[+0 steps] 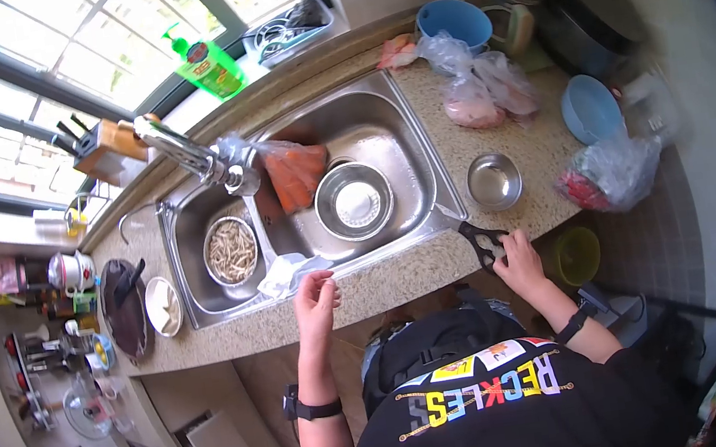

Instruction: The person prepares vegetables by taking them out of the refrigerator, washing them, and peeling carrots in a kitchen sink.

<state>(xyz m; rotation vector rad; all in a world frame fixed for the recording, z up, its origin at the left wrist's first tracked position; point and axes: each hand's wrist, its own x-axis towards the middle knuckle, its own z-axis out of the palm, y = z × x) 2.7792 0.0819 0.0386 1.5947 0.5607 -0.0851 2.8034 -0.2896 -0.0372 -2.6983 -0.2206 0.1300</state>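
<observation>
My right hand (pixel 521 263) rests at the counter's front edge with its fingers on the black handles of a pair of scissors (pixel 477 236). The blade points toward the rim of the steel double sink (pixel 419 137). My left hand (pixel 315 301) hovers over the front edge of the counter with curled fingers and nothing visible in them, just beside a white crumpled cloth or wrapper (pixel 286 275) on the sink rim. A bag of orange carrots (pixel 296 173) lies in the right basin next to a steel bowl (pixel 355 201).
The left basin holds a bowl of pale thin strips (pixel 231 250) below the faucet (pixel 193 155). On the counter are a small steel bowl (pixel 494 181), bags of pink meat (pixel 473 97), blue bowls (pixel 589 109), a bag with red contents (pixel 612 174) and a knife block (pixel 104 145).
</observation>
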